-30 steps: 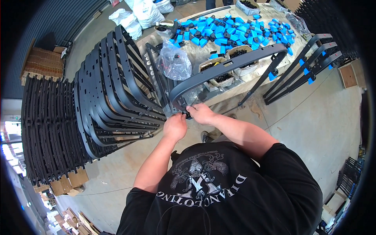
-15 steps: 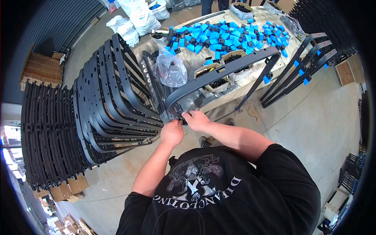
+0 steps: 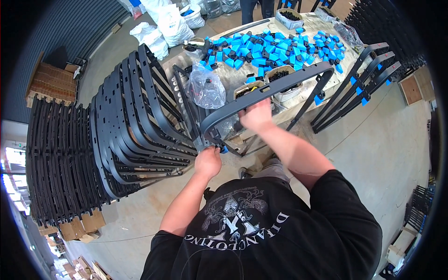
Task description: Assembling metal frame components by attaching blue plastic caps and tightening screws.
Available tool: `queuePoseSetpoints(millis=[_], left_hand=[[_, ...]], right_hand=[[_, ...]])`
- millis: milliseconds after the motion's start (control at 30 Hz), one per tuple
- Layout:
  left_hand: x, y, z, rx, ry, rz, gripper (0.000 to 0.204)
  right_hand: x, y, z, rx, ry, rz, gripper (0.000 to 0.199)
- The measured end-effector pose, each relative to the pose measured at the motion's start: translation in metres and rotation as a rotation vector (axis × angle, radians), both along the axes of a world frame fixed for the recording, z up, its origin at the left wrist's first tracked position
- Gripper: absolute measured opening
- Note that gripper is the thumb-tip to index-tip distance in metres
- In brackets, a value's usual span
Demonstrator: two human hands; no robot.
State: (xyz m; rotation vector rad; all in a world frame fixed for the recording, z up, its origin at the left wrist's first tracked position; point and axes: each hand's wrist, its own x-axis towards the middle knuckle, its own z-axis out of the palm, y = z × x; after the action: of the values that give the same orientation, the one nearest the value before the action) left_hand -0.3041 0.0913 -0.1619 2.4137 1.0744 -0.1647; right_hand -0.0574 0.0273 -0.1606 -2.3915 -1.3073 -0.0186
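A black metal frame (image 3: 280, 85) with rounded corners stands tilted in front of me against the table's near edge. My left hand (image 3: 208, 162) is closed at the frame's lower left part, where a bit of blue (image 3: 224, 150) shows beside the fingertips. Behind the frame's top bar, my right hand (image 3: 258, 115) reaches toward an open box (image 3: 248, 87) of small black parts; the bar and the hand's own back hide most of its fingers. A blue-and-black piece (image 3: 319, 100) sits on the frame's right leg.
The table (image 3: 224, 77) bears a heap of blue-and-black pieces (image 3: 261, 49), a clear plastic bag (image 3: 206, 87) and another parts box (image 3: 285, 95). Black frames (image 3: 123, 116) stand in a row at left; several with blue pieces (image 3: 357, 86) lean at right. A person (image 3: 254, 11) stands beyond the table.
My right hand has left the frame's lower left part and moved up and right toward the parts box. My left hand stays at the frame. Blue now shows by its fingers.
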Motion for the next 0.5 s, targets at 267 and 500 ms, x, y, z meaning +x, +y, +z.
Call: queuePoseSetpoints(millis=[267, 500], left_hand=[[-0.002, -0.001, -0.005, -0.019, 0.014, 0.021, 0.035], [-0.004, -0.002, -0.007, -0.027, -0.052, 0.044, 0.034]], right_hand=[[0.064, 0.021, -0.005, -0.696, 0.112, 0.029, 0.059], [0.069, 0.002, -0.032, -0.584, 0.064, 0.051, 0.046]])
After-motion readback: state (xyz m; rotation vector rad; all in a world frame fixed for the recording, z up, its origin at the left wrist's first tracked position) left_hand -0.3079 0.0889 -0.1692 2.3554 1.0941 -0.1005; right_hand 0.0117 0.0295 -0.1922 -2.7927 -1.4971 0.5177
